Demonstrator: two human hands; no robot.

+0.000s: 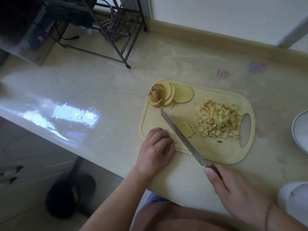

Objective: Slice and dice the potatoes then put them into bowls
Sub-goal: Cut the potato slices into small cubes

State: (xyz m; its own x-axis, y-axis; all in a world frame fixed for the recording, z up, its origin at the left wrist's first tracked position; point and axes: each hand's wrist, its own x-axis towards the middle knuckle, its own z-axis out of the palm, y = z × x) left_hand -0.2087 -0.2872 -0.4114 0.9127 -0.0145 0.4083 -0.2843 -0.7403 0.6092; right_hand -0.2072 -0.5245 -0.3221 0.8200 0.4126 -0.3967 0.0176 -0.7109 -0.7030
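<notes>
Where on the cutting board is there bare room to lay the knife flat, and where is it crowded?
On the cutting board, the near right patch is bare, bordered by the diced potato, the handle hole and the knife. Crowded: the far left corner with potato slices, and mid-board around the cut piece. The left hand covers the near left corner.

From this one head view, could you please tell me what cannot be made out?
- Bowl: cut off by the right edge, so its contents are not visible.
- Knife handle: hidden inside the right hand; only the blade shows.
- Left hand: its curled fingers hide whatever lies under them on the board.
- White object at the lower right: cut off by the edge, not identifiable.
- Dark shelf area at the top left: too dim and blurred to read.
</notes>
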